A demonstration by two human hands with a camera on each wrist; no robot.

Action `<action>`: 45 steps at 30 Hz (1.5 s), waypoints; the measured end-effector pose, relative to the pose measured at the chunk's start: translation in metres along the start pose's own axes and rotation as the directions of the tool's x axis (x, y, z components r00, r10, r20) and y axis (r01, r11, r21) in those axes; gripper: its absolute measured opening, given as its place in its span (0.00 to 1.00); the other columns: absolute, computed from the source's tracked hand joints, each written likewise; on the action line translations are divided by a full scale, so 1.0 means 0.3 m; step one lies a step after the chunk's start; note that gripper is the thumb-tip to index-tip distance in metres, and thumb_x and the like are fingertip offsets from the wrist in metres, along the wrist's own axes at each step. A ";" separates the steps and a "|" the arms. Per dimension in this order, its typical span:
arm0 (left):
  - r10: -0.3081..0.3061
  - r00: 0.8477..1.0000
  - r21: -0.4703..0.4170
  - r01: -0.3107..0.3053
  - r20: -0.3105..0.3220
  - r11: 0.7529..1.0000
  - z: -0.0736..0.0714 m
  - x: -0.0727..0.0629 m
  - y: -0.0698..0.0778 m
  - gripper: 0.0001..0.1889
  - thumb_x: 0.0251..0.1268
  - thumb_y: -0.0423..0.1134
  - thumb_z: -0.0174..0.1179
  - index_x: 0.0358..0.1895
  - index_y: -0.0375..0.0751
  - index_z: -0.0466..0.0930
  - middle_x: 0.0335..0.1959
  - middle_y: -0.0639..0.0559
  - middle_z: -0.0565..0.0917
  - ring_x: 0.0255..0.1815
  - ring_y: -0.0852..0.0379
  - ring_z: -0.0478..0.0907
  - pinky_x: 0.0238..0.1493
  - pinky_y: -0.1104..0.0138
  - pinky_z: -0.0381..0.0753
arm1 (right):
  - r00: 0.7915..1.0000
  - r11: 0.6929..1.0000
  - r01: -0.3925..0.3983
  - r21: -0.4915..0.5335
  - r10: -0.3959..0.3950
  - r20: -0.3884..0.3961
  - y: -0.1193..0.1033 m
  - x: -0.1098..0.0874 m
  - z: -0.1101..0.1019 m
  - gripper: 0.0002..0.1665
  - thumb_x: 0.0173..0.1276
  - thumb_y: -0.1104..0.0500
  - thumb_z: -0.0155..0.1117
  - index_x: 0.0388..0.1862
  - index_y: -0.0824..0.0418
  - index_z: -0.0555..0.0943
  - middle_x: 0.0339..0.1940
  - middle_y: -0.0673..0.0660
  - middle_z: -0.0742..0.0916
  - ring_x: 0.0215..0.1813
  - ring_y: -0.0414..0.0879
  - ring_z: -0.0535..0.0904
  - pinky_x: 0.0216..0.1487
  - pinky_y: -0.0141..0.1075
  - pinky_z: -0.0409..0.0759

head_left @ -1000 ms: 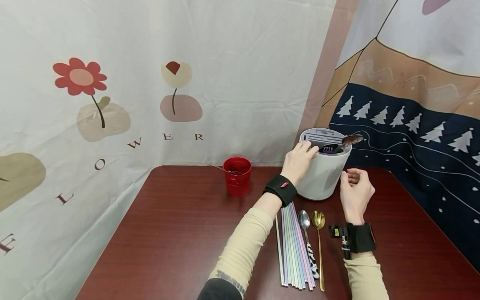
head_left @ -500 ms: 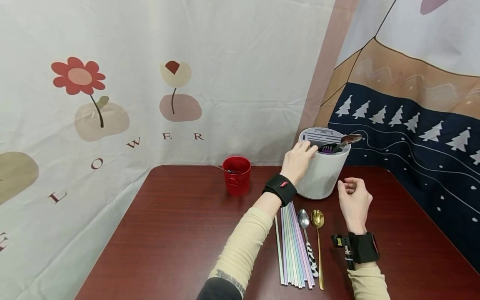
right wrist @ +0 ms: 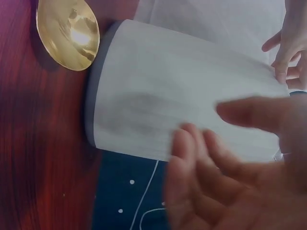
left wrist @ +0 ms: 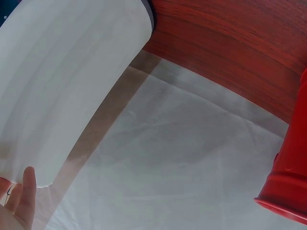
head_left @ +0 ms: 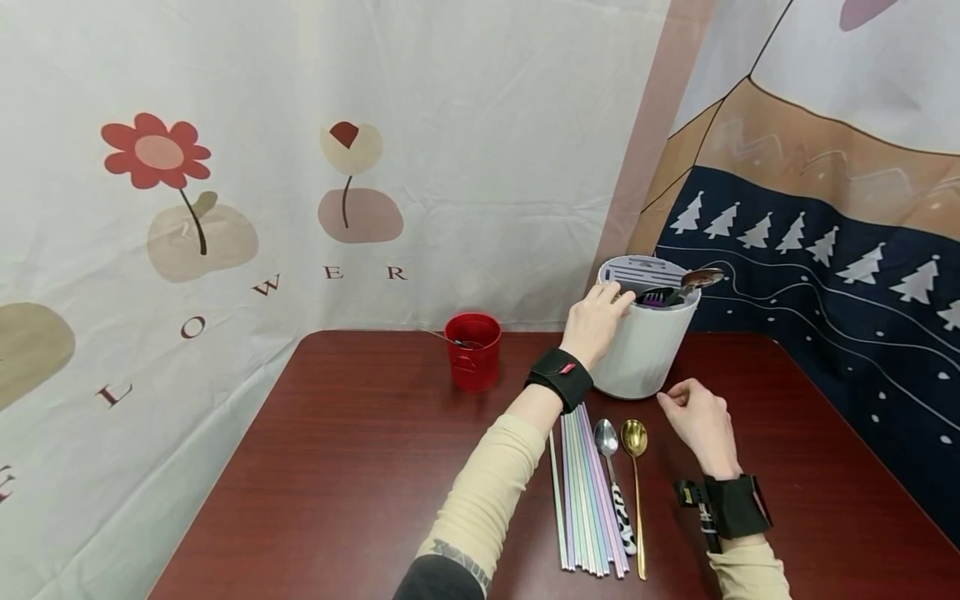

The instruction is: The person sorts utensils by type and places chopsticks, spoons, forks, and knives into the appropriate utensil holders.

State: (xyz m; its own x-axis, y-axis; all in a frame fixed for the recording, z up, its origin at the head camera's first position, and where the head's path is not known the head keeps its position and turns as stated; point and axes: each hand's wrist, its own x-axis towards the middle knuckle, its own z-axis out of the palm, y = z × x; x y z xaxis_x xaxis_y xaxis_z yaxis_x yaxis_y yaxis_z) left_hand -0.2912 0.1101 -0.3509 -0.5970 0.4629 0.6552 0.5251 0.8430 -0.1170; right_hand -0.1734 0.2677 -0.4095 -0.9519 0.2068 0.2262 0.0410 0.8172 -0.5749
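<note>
My left hand (head_left: 596, 323) grips the rim of a white utensil holder (head_left: 637, 358), which stands at the back right of the table; the right wrist view shows finger and thumb of that left hand (right wrist: 290, 60) at the rim. Out of the holder stick a spoon (head_left: 702, 279) and a fork with purple tines (head_left: 654, 297). My right hand (head_left: 701, 421) is in front of the holder's right side, fingers loosely bent and holding nothing. To its left lie a gold spoon (head_left: 634, 437) and a spoon with a black-and-white handle (head_left: 607, 437), bowls toward the holder.
Several pastel chopsticks or straws (head_left: 588, 500) lie side by side left of the spoons, partly under my left wrist. A red cup (head_left: 476, 367) with a thin metal handle sticking out stands left of the holder. Printed cloth (head_left: 525, 167) hangs behind the dark red table (head_left: 360, 467).
My right hand has come down and toward me from beside the holder, turning slightly left toward the gold spoon. The left hand stays on the holder's rim.
</note>
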 end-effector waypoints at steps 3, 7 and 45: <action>0.001 1.000 -0.010 -0.001 0.001 1.000 -0.002 0.000 0.000 0.12 0.72 0.50 0.45 0.51 0.59 0.77 0.48 0.60 0.78 0.55 0.63 0.76 0.41 0.75 0.80 | 0.984 0.998 -0.011 -0.063 0.022 0.178 0.002 -0.001 -0.007 0.17 0.68 0.53 0.57 0.39 0.67 0.78 0.29 0.61 0.83 0.27 0.48 0.76 0.26 0.36 0.69; 0.002 1.000 -0.016 -0.002 0.007 1.000 -0.004 0.000 0.000 0.12 0.73 0.50 0.45 0.50 0.59 0.77 0.48 0.60 0.78 0.56 0.63 0.76 0.40 0.74 0.81 | 0.913 0.990 -0.038 -0.136 0.090 0.397 -0.007 -0.006 -0.008 0.16 0.68 0.52 0.57 0.30 0.65 0.78 0.24 0.58 0.82 0.26 0.47 0.76 0.25 0.37 0.67; -0.002 1.000 -0.023 0.002 -0.004 1.000 -0.003 -0.001 0.001 0.12 0.72 0.50 0.46 0.49 0.58 0.77 0.46 0.60 0.78 0.53 0.63 0.76 0.40 0.74 0.81 | 0.883 0.994 -0.069 -0.086 0.100 0.458 -0.012 -0.004 0.028 0.13 0.63 0.61 0.59 0.20 0.63 0.77 0.18 0.55 0.84 0.22 0.45 0.81 0.24 0.36 0.72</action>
State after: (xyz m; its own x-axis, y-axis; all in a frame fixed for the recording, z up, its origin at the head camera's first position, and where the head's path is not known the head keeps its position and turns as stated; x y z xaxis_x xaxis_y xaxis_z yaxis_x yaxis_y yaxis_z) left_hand -0.2904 0.1099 -0.3503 -0.5958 0.4597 0.6585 0.5375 0.8375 -0.0984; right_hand -0.1750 0.2601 -0.4142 -0.9757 0.0182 -0.2182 0.1320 0.8442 -0.5196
